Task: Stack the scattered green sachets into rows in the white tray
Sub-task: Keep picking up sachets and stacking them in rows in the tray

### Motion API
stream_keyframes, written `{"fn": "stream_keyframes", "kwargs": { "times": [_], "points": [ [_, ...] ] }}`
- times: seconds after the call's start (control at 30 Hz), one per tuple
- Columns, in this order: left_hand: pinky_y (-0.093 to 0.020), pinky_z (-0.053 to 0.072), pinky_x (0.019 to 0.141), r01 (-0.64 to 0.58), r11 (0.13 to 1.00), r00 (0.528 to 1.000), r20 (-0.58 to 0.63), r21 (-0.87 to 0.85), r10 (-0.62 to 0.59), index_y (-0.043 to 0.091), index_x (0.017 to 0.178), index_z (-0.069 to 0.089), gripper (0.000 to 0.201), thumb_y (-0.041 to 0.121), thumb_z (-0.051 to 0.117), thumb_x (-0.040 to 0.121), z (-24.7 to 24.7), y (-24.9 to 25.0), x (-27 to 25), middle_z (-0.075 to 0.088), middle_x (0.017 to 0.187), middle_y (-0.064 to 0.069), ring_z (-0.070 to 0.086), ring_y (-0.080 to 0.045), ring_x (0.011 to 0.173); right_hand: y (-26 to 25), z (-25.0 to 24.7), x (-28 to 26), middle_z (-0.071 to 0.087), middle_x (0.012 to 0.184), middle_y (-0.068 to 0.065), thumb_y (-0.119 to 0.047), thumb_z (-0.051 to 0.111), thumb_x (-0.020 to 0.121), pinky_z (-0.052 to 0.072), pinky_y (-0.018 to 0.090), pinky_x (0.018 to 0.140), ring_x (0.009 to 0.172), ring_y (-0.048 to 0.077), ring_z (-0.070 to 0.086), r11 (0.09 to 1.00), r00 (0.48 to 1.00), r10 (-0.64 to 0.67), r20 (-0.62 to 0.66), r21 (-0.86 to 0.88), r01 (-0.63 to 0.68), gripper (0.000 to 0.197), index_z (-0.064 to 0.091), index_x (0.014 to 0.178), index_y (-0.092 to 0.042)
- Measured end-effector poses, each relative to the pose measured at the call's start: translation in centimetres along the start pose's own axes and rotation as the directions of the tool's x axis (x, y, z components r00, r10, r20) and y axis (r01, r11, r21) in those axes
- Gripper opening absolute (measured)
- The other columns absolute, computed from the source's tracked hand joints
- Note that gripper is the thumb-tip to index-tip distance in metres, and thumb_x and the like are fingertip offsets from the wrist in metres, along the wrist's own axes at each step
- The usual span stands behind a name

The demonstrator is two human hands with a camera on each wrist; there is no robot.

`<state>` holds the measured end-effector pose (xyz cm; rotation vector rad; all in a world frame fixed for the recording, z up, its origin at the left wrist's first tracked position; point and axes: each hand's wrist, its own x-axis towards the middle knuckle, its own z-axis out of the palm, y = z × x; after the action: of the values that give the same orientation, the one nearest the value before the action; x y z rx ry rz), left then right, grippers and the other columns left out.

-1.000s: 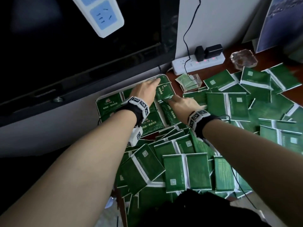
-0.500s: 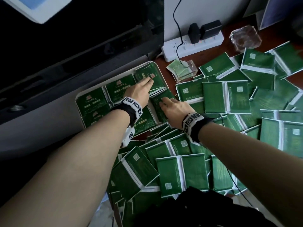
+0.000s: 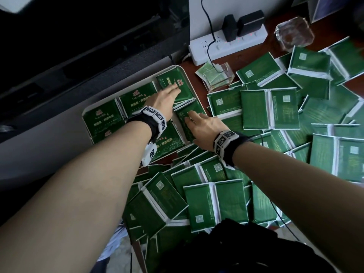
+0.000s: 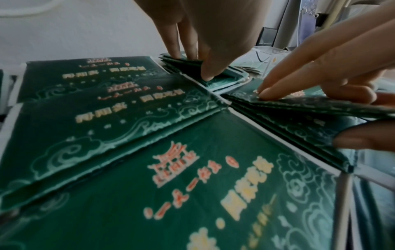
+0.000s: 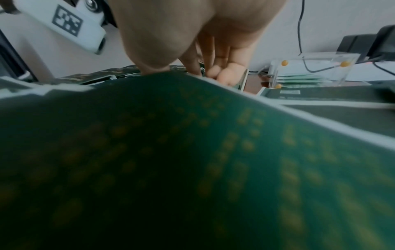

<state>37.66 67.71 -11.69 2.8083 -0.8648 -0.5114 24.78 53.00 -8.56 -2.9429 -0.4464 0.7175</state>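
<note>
The white tray (image 3: 98, 105) holds several stacks of green sachets in two rows. My left hand (image 3: 167, 97) lies flat on the far-right stack (image 3: 183, 91), and its straight fingertips (image 4: 207, 74) press down on it. My right hand (image 3: 202, 127) is on the near-right stack (image 3: 187, 133). In the left wrist view its fingers (image 4: 275, 89) sit on top and its thumb (image 4: 363, 138) is tucked under the upper sachets, pinching them. In the right wrist view a tilted sachet (image 5: 171, 152) fills the frame. Scattered sachets (image 3: 269, 109) cover the table to the right and front.
A white power strip (image 3: 226, 46) with black plugs lies behind the tray's right end. A clear acrylic box (image 3: 218, 77) of sachets stands beside it, a glass ashtray (image 3: 293, 34) farther right. A dark screen (image 3: 78, 36) runs along the back left.
My left hand has drawn back from the tray's far corner onto the top of the far-right stack. My right hand has moved from the tray's right side onto the near-right stack.
</note>
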Motion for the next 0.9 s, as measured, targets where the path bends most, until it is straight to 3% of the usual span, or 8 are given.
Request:
{"fn": "stream_keyframes", "kwargs": {
  "times": [0.13,0.27,0.4,0.5,0.57,0.7,0.8,0.9],
  "points": [
    [-0.044,0.047,0.103,0.011,1.0,0.999,0.031,-0.024,-0.01,0.016,0.145,0.043,0.074,-0.009,0.063,0.078,0.4,0.0,0.1,0.033,0.157,0.002,0.048,-0.027,0.133,-0.2,0.4,0.1,0.035,0.14,0.011,-0.05,0.053,0.092,0.057,0.04,0.069,0.109,0.028,0.055,1.0,0.999,-0.014,-0.052,-0.004,0.014,0.069,0.038,0.143,-0.006],
    [-0.045,0.044,0.106,0.019,0.999,0.998,0.067,-0.036,-0.016,0.016,0.146,0.04,0.073,0.003,0.061,0.077,-0.5,0.3,-0.2,0.03,0.158,0.003,0.044,-0.028,0.134,-0.2,0.7,0.0,0.037,0.138,0.011,-0.057,0.044,0.092,0.054,0.037,0.064,0.107,0.027,0.055,1.0,0.996,-0.022,-0.089,-0.012,0.021,0.069,0.043,0.14,-0.007],
    [-0.045,0.044,0.106,0.058,0.998,0.998,0.041,-0.039,-0.056,0.018,0.146,0.039,0.072,0.007,0.063,0.079,-1.9,1.3,-1.4,0.032,0.158,0.002,0.045,-0.027,0.134,0.0,0.1,-0.9,0.041,0.135,0.009,-0.042,0.047,0.096,0.057,0.039,0.064,0.105,0.027,0.057,1.0,0.992,-0.008,-0.127,0.029,0.012,0.055,0.043,0.139,-0.009],
    [-0.034,0.036,0.112,0.088,0.991,0.996,-0.011,-0.103,-0.09,0.01,0.143,0.044,0.06,0.001,0.059,0.086,-3.3,3.9,-3.3,0.039,0.152,-0.008,0.042,-0.026,0.135,0.7,-1.2,-2.5,0.046,0.127,0.007,-0.02,0.058,0.091,0.057,0.036,0.069,0.103,0.025,0.058,0.994,0.991,0.04,-0.125,0.108,-0.027,0.047,0.046,0.135,-0.012],
    [-0.032,0.043,0.102,0.107,0.991,0.994,-0.014,-0.081,-0.108,0.012,0.136,0.051,0.048,0.002,0.058,0.089,-3.8,6.2,-5.1,0.051,0.141,-0.008,0.051,-0.025,0.124,1.6,-2.3,-4.1,0.051,0.12,0.005,-0.011,0.056,0.089,0.055,0.035,0.073,0.104,0.025,0.058,0.981,0.988,0.092,-0.121,0.183,-0.069,0.04,0.051,0.129,-0.013],
    [-0.032,0.057,0.077,0.081,0.993,0.995,0.051,0.086,-0.085,0.031,0.111,0.066,0.024,0.018,0.057,0.093,-4.4,11.6,-7.6,0.069,0.113,-0.001,0.066,-0.025,0.093,4.2,-3.6,-8.5,0.066,0.108,0.008,-0.015,0.049,0.092,0.056,0.035,0.076,0.092,0.028,0.064,0.959,0.973,0.226,-0.055,0.19,-0.212,0.025,0.064,0.112,-0.014],
    [-0.032,0.055,0.074,0.022,0.993,0.997,0.07,0.114,-0.031,0.032,0.1,0.07,0.021,0.021,0.054,0.093,-4.5,16.6,-7.8,0.07,0.107,-0.003,0.066,-0.029,0.092,6.5,-2.9,-13.0,0.067,0.105,0.012,-0.014,0.046,0.091,0.056,0.035,0.076,0.091,0.031,0.066,0.926,0.942,0.335,-0.018,0.193,-0.325,0.028,0.066,0.109,-0.015],
    [-0.032,0.053,0.076,-0.067,0.993,0.992,0.111,0.093,0.057,0.031,0.103,0.071,0.024,0.02,0.051,0.095,-3.9,22.1,-7.5,0.069,0.109,-0.005,0.065,-0.03,0.097,8.6,-1.2,-18.5,0.067,0.105,0.014,-0.013,0.047,0.09,0.053,0.034,0.073,0.092,0.034,0.067,0.88,0.901,0.433,0.026,0.204,-0.429,0.029,0.067,0.112,-0.015]
  ]
}}
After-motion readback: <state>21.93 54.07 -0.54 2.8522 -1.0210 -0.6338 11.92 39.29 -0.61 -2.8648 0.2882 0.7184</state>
